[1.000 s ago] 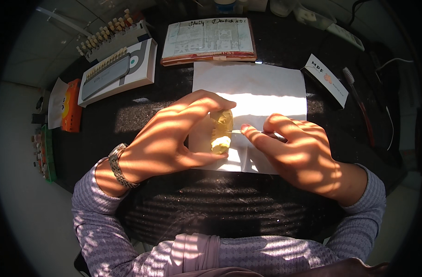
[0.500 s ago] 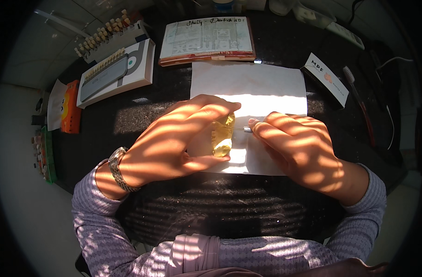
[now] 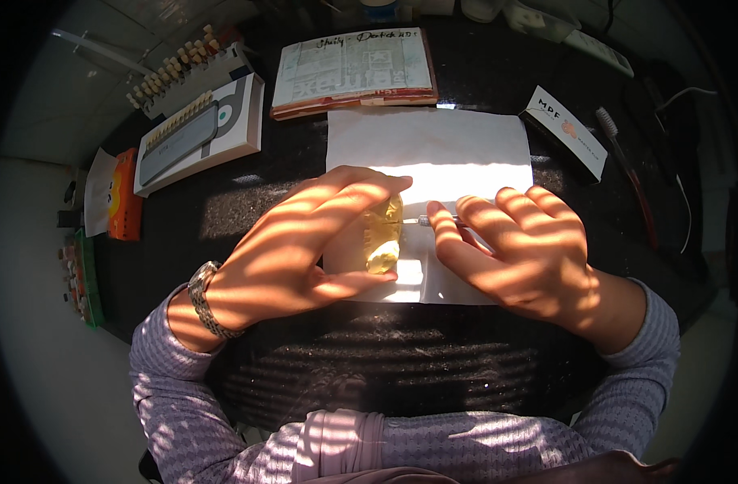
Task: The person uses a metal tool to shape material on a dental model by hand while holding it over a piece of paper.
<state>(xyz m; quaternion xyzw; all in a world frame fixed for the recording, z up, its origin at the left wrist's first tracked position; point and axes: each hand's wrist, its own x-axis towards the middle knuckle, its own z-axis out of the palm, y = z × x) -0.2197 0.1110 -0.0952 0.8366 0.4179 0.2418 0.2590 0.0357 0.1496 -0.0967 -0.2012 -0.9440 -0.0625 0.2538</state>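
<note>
A yellow dental cast (image 3: 382, 246) with a row of teeth along one side rests over a white sheet of paper (image 3: 433, 137). My left hand (image 3: 296, 234) is curved around it, fingers at its far end and thumb at its near end. Between the thumb and fingers of my right hand (image 3: 522, 250) is a slim silver pen-like tool (image 3: 423, 220). Its narrow tip points left at the cast's right edge; whether they touch I cannot tell. Most of the tool's shaft is hidden by my fingers.
Beyond the paper lies a thick book (image 3: 353, 73). At left are a tooth shade guide (image 3: 179, 141) on a white box (image 3: 244, 121), another shade rack (image 3: 183, 73), an orange packet (image 3: 125, 194) and a green tray (image 3: 86, 266). At right are a black-and-white box (image 3: 566, 133) and a toothbrush (image 3: 627, 169).
My right hand has turned, its outer fingers lifting and spreading, and more of the tool shows near the cast. My left hand keeps its hold. The whole view has shifted slightly.
</note>
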